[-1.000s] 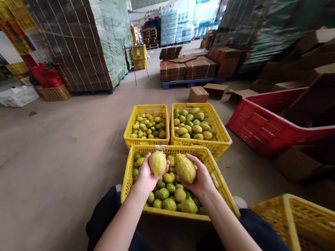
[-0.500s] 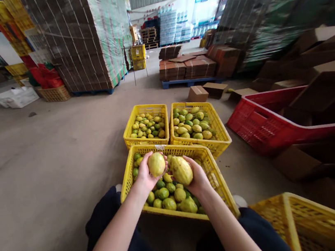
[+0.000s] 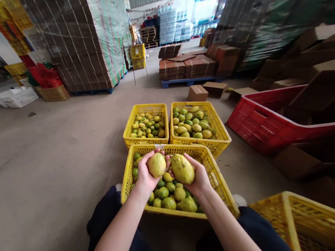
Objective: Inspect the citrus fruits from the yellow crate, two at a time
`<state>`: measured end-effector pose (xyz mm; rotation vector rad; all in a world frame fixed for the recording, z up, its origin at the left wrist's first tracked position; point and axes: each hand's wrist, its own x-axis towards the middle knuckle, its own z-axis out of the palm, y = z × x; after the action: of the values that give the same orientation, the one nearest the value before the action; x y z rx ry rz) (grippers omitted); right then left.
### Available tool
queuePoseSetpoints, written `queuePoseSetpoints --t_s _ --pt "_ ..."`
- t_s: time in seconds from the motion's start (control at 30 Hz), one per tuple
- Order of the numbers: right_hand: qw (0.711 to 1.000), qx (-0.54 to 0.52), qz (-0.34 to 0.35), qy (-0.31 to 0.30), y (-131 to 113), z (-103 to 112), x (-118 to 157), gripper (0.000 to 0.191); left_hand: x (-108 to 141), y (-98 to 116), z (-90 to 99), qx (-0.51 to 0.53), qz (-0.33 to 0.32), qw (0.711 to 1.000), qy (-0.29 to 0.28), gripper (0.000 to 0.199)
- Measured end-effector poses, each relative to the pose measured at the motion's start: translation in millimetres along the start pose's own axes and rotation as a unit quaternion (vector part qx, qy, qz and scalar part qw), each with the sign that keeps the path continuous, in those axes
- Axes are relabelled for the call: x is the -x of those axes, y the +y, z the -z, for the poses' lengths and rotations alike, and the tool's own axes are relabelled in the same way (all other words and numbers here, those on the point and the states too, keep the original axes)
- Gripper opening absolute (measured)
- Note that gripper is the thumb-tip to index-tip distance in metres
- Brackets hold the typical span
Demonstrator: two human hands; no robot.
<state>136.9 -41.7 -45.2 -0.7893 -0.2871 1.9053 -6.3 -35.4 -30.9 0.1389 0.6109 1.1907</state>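
Note:
My left hand (image 3: 144, 179) is closed around a round yellow-green lemon (image 3: 157, 165). Beside it, my right hand (image 3: 200, 180) grips a larger, bumpy lemon (image 3: 182, 169) with dark specks on its skin. Both are held side by side over the near yellow crate (image 3: 223, 190), where many green and yellow lemons (image 3: 169, 203) lie. Fingertips of both hands are partly hidden behind the fruit.
Two more yellow crates of lemons, a left one (image 3: 130, 141) and a right one (image 3: 223, 138), stand just beyond. A red crate (image 3: 261, 125) and cardboard boxes (image 3: 300, 161) are at right. Another yellow crate (image 3: 288, 216) sits by my right knee.
The lemon in my right hand has turned, showing more dark specks. My left hand has shifted very slightly, still holding its lemon.

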Motion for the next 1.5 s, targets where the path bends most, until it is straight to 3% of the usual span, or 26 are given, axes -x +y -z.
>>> queuePoseSetpoints --t_s 0.13,0.33,0.63,0.77,1.23,1.5 --pt "1.000 -0.008 -0.003 -0.006 1.6 -0.6 -1.7 0.037 -2.5 -1.7 0.3 -0.007 0.023 1.000 -0.013 0.013" --pt "0.999 -0.009 0.035 0.006 2.4 -1.6 -2.9 0.027 -4.3 -3.2 -1.5 0.019 -0.006 1.000 -0.012 0.016" --pt "0.999 -0.034 0.018 0.028 -0.5 -0.2 0.9 0.023 -6.1 -3.1 -1.4 0.023 0.005 0.999 -0.037 0.014" --pt "0.999 -0.015 0.035 0.008 -2.5 1.2 2.6 0.032 -5.4 -1.3 0.6 0.012 0.010 0.999 -0.044 0.013" --pt "0.998 -0.041 0.032 -0.023 4.3 0.8 -1.9 0.024 -4.0 -1.8 1.3 -0.003 -0.004 1.000 0.027 0.008" --pt "0.998 -0.070 0.008 -0.008 1.0 3.1 -2.7 0.021 -5.0 -3.8 -2.2 0.007 0.023 1.000 0.016 0.010"
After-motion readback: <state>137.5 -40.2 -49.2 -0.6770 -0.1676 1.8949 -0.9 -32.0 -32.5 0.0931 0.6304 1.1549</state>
